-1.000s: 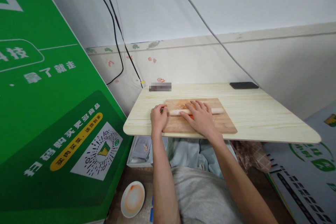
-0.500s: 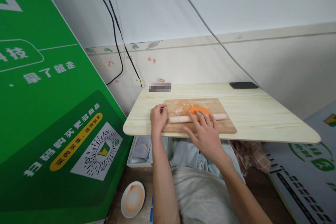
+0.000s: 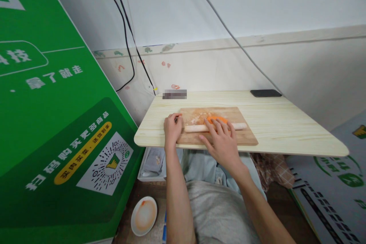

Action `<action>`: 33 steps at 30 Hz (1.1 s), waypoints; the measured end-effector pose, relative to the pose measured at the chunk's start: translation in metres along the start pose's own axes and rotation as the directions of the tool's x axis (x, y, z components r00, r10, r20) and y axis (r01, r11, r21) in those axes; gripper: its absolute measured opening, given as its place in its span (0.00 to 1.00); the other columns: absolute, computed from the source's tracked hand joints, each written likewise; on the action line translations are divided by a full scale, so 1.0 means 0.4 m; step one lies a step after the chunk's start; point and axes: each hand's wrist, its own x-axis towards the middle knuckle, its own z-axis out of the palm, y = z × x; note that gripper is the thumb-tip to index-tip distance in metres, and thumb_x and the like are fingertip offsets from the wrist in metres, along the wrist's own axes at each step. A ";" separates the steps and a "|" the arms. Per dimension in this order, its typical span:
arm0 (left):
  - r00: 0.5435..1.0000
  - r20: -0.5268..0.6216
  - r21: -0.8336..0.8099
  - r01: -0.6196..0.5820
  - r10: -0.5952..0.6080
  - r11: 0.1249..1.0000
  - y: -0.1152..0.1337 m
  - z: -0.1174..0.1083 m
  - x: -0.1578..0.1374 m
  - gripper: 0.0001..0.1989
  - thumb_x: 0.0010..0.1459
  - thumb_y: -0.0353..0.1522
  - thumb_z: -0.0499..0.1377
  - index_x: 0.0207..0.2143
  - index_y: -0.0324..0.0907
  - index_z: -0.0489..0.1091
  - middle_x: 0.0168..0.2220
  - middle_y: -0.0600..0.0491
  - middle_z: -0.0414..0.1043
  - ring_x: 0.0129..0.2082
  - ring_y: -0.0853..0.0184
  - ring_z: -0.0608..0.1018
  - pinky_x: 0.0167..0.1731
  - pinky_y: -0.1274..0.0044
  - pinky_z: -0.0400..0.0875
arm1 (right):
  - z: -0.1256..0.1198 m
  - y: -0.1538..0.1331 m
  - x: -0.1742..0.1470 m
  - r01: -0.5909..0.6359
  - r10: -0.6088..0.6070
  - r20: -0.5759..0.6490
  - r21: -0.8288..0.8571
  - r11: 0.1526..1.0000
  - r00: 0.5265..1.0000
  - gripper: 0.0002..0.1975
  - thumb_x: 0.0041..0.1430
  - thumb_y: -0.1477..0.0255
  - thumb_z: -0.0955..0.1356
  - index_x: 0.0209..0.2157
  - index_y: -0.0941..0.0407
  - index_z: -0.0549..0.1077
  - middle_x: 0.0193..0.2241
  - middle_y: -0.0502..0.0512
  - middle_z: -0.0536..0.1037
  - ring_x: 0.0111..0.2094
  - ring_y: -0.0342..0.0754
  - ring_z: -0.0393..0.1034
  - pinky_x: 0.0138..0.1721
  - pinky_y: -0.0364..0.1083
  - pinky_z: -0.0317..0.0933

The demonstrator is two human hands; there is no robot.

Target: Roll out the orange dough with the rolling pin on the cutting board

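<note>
A pale wooden rolling pin (image 3: pixel 197 128) lies across the wooden cutting board (image 3: pixel 243 138). My right hand (image 3: pixel 222 139) rests on it from above, fingers stretched and spread, the thumb out toward the left. Under and just beyond the pin shows a flat orange piece of dough (image 3: pixel 216 118), partly covered by pin and fingers. At the board's left edge, my left hand (image 3: pixel 173 129) is closed with curled fingers against the board. A small dark spot shows by its fingertips; I cannot make out what it is. White flour-like dust (image 3: pixel 202 116) marks the board's upper left.
The board sits on a light wooden table (image 3: pixel 297 129). A black phone (image 3: pixel 265 93) lies at its back right, a blurred object (image 3: pixel 174 94) at its back left. Below left are a stained white plate (image 3: pixel 144 216) and a white box (image 3: pixel 151 178). A green panel (image 3: pixel 71 95) stands left.
My right hand and the rolling pin have shifted slightly away from me, covering a little more of the orange dough. My left hand stays at the board's edge.
</note>
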 end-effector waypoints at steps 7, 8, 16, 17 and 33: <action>1.000 0.001 -0.004 -0.007 0.007 1.000 0.004 -0.003 -0.001 0.13 0.70 0.32 0.58 0.46 0.45 0.83 0.49 0.46 0.87 0.50 0.57 0.85 0.58 0.64 0.78 | 0.007 0.008 0.049 -0.010 0.010 0.039 -0.003 1.000 0.999 0.33 0.82 0.51 0.59 0.75 0.56 0.70 0.69 0.69 0.77 0.71 0.64 0.67 0.75 0.66 0.47; 1.000 0.002 0.001 -0.003 0.003 1.000 0.004 -0.003 -0.001 0.12 0.70 0.32 0.58 0.46 0.45 0.83 0.49 0.46 0.87 0.50 0.57 0.85 0.58 0.64 0.78 | 0.009 0.009 0.065 -0.015 0.015 0.053 0.002 1.000 0.998 0.33 0.82 0.51 0.59 0.74 0.56 0.71 0.69 0.69 0.78 0.71 0.64 0.67 0.75 0.66 0.48; 1.000 -0.001 -0.004 -0.003 0.003 1.000 0.005 -0.003 -0.002 0.13 0.70 0.32 0.58 0.46 0.43 0.84 0.48 0.45 0.87 0.50 0.56 0.85 0.57 0.64 0.77 | -0.001 0.000 0.016 -0.005 0.005 0.018 -0.009 1.000 1.000 0.33 0.82 0.51 0.61 0.76 0.54 0.69 0.70 0.68 0.76 0.73 0.64 0.65 0.76 0.65 0.45; 1.000 -0.003 -0.003 -0.006 0.006 1.000 0.005 -0.003 -0.002 0.13 0.71 0.32 0.58 0.46 0.43 0.84 0.48 0.45 0.87 0.49 0.56 0.85 0.57 0.64 0.77 | -0.004 -0.001 0.001 0.002 -0.002 0.009 -0.011 1.000 1.000 0.33 0.82 0.51 0.61 0.77 0.54 0.68 0.71 0.67 0.75 0.73 0.64 0.64 0.76 0.66 0.45; 1.000 -0.015 0.004 -0.011 0.011 1.000 0.012 -0.004 -0.003 0.12 0.70 0.31 0.58 0.45 0.44 0.84 0.48 0.46 0.87 0.49 0.57 0.85 0.57 0.65 0.78 | 0.013 0.007 0.030 0.005 -0.005 0.003 -0.011 1.000 1.000 0.32 0.82 0.51 0.62 0.75 0.55 0.71 0.68 0.69 0.78 0.71 0.65 0.67 0.75 0.66 0.47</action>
